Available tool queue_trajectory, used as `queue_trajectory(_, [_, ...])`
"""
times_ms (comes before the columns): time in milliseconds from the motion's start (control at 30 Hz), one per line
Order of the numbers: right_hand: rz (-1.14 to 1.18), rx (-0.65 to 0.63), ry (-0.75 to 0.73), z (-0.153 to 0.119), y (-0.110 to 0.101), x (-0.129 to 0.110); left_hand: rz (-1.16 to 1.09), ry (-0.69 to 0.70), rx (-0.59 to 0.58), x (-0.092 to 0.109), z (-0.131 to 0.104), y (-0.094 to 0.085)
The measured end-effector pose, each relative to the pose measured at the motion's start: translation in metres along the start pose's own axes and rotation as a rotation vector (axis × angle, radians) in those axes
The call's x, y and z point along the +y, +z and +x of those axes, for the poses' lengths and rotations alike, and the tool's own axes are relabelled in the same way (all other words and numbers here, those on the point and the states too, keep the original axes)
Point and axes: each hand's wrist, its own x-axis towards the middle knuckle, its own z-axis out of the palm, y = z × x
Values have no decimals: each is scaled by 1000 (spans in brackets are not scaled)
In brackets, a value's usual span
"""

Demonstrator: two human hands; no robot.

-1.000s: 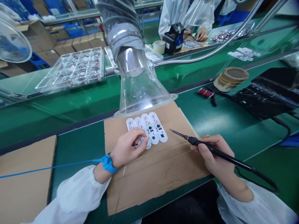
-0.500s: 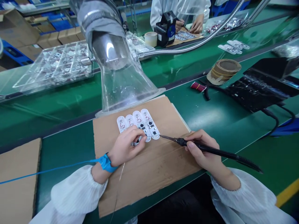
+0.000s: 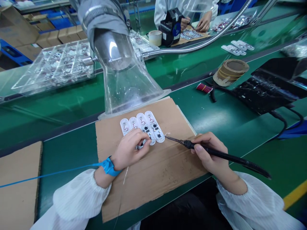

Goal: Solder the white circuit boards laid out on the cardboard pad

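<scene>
Several white rounded circuit boards (image 3: 153, 126) lie side by side on a brown cardboard sheet (image 3: 177, 169). My left hand (image 3: 133, 145), with a blue wrist strap (image 3: 110, 166), is closed in a pinch over the boards' near left part and covers some of them. A thin solder wire (image 3: 124, 177) runs through it, its tail hanging down over the cardboard. In my right hand (image 3: 212, 153) is a black soldering iron (image 3: 189, 144), held like a pen. Its tip is just off the near end of the rightmost board, with a faint wisp of smoke above.
A clear fume hood (image 3: 130, 89) hangs just beyond the boards. Behind stands a divided plastic tray (image 3: 62, 65) of small parts. To the right are a tape roll (image 3: 230, 72), a red wire bundle (image 3: 204, 88) and a black stand (image 3: 266, 92). A co-worker's hands (image 3: 203, 23) work opposite.
The iron's tip has drawn slightly away from the rightmost board, to the right and up. A wisp of smoke now shows there. My left hand has hardly moved.
</scene>
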Motion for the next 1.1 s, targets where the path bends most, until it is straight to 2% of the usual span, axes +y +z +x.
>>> queue_trajectory(233, [-37, -90, -1, 5, 1, -5, 1, 11, -10, -1, 1, 0])
queue_trajectory(467, [-42, -66, 3, 3, 1, -3, -10, 24, -3, -1, 0, 1])
queue_trajectory(667, [-76, -116, -36, 6, 1, -7, -14, 31, -7, -1, 0, 0])
queue_trajectory(833, [-43, -106, -6, 6, 2, -8, -13, 24, 4, -1, 1, -1])
queue_trajectory(1100, [-94, -126, -54, 8, 2, -11, -21, 36, -22, -2, 0, -1])
